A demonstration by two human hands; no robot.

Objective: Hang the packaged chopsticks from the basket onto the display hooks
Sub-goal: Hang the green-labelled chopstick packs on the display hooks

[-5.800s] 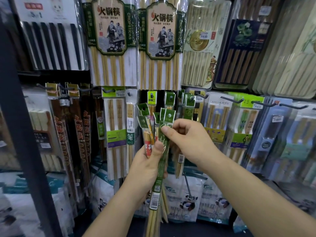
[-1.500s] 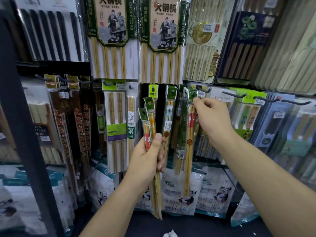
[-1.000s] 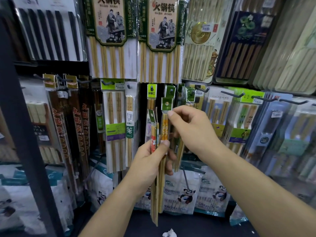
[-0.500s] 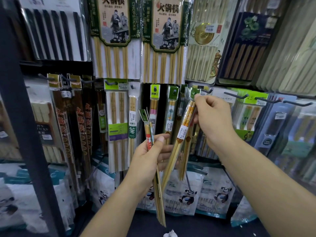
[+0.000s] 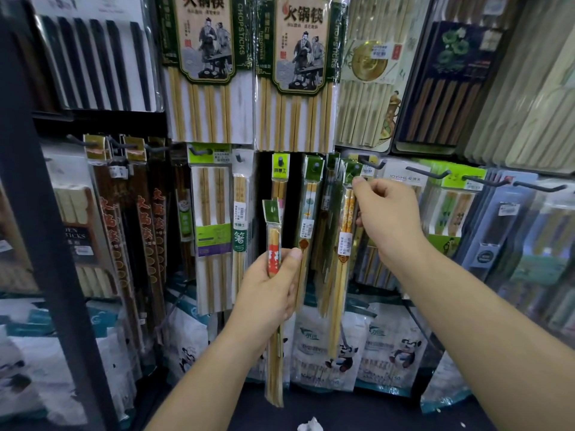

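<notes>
left hand [image 5: 270, 293] grips 1 red-label pack [image 5: 273, 241] | right hand [image 5: 385, 216] pinches 1 orange pack [image 5: 345, 231] header at hook [image 5: 371, 164]

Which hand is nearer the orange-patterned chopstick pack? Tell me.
Right. The right hand pinches the orange-patterned pack at its green header; the left hand is lower-left, gripping a red-labelled pack.

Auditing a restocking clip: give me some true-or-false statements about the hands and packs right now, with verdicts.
The left hand holds a red-banded chopstick pack. True.
The right hand hangs empty. False: it pinches the green header of an orange-patterned pack up at the display hooks.
The red-banded chopstick pack hangs on a hook. False: the left hand holds it clear of the display hooks.
Panda-printed bags sit below the hanging packs. True.
</notes>
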